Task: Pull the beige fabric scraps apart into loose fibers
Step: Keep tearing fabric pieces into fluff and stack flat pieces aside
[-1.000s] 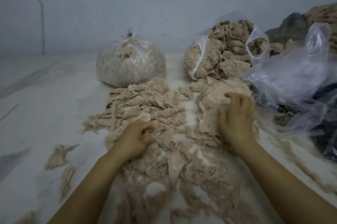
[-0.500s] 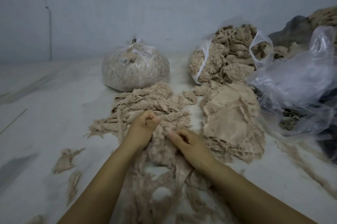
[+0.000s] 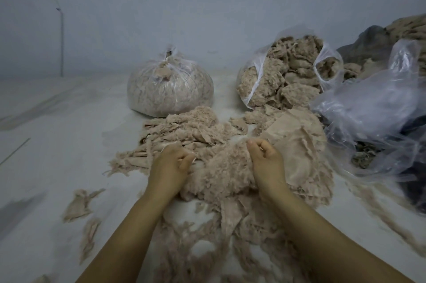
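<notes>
Gripping fuzzy beige fabric clump (image 3: 224,168), both hands.

No readable text

Nothing legible is showing anywhere: the tied plastic bag (image 3: 170,85), the open plastic bag (image 3: 283,75) and the pale wall (image 3: 207,6) are carrying no lettering, labels, brands or numbers (the view is dim and soft).

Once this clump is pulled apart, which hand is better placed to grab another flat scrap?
Probably the right hand: it sits right against the stack of flat scraps; the left hand is farther away.
</notes>
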`<state>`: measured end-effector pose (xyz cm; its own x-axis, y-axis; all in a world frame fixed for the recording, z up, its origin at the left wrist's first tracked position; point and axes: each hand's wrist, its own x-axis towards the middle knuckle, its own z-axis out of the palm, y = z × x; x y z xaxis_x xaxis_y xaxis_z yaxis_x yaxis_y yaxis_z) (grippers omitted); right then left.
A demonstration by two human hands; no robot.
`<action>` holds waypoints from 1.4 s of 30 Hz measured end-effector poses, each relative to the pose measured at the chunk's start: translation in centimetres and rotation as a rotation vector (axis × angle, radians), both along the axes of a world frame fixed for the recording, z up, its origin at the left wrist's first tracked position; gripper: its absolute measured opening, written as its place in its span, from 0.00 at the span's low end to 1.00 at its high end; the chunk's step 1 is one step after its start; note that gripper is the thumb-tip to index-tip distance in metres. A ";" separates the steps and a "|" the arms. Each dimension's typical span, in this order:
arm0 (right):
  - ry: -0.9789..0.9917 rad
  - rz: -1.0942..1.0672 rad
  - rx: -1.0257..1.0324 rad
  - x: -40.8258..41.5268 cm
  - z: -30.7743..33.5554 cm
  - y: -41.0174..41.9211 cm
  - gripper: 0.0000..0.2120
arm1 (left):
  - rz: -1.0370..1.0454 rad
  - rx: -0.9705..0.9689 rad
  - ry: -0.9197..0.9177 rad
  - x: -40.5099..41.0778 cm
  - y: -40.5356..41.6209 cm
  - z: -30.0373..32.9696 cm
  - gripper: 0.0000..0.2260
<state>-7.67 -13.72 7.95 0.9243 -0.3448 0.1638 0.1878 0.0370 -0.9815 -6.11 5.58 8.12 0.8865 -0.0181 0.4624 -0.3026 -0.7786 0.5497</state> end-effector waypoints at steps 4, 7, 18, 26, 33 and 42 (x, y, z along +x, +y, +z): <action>-0.131 0.158 -0.324 -1.0 0.8 1.2 0.09 | -0.234 -0.692 0.572 -1.5 -2.9 1.8 0.30; -0.154 0.391 -0.616 -2.4 0.3 1.9 0.09 | -0.284 -1.019 0.762 -1.7 -3.9 1.3 0.14; 0.184 0.287 -0.285 -2.1 -1.3 1.3 0.08 | -0.236 -1.324 0.697 -1.4 -3.5 0.7 0.09; 0.238 0.120 -0.386 -2.1 -1.3 1.3 0.19 | -0.130 -1.173 0.442 -1.3 -3.5 0.5 0.03; 0.489 0.355 0.204 -1.8 -0.1 2.1 0.14 | -0.338 -1.469 0.430 -2.0 -4.1 1.0 0.08; 0.382 0.110 0.489 -0.6 0.2 1.9 0.08 | -0.338 -1.136 0.674 -2.7 -2.6 -0.3 0.17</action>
<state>-8.27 -11.83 8.16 0.9207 -0.1959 -0.3374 -0.2030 0.4979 -0.8431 -8.85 3.03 7.80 0.9721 -0.1807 -0.1494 0.1931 0.2558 0.9473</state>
